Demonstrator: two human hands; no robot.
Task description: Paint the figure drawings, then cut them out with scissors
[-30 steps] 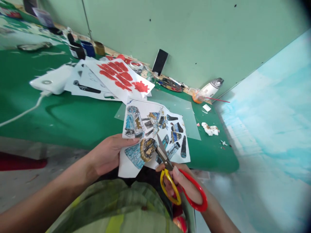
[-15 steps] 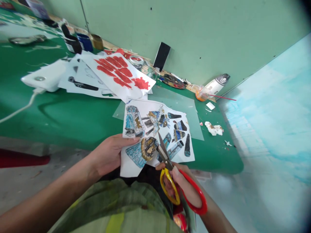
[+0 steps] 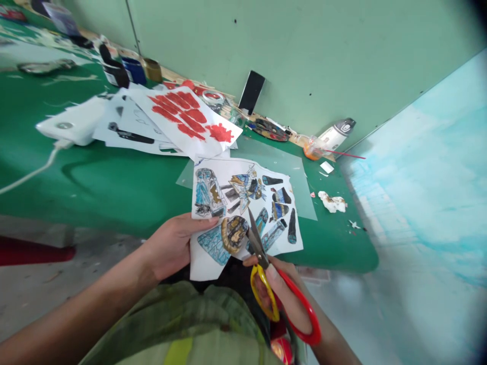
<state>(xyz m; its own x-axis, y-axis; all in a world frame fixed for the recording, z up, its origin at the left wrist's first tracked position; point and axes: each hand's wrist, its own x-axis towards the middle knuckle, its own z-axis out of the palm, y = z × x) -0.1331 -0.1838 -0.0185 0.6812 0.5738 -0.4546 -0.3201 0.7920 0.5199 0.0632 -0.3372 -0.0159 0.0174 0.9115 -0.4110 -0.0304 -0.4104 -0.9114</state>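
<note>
My left hand (image 3: 173,246) grips the left edge of a white sheet of paper (image 3: 207,268), thumb on top and fingers underneath. Coloured drawings in blue, gold and black cover the sheet, among them a blue and gold piece (image 3: 218,241) close to my thumb. In my right hand (image 3: 289,291) is a pair of scissors (image 3: 259,248) with one yellow and one red handle loop. Their blades lie at the paper's lower edge, slightly parted, pointing away from me, just right of the gold shape. Part of my right hand is hidden behind the handles.
Behind the sheet, papers with red painted shapes (image 3: 182,111) lie on the green table (image 3: 125,192). To their left is a white corded device (image 3: 72,121). Paint jars (image 3: 133,68), a phone (image 3: 251,91) and a palette (image 3: 270,130) stand along the wall. Crumpled tissue (image 3: 332,202) lies right.
Hands, paper and scissors keep nearly the same pose. The whole view has shifted very slightly; the blades remain at the same spot beside the gold shape.
</note>
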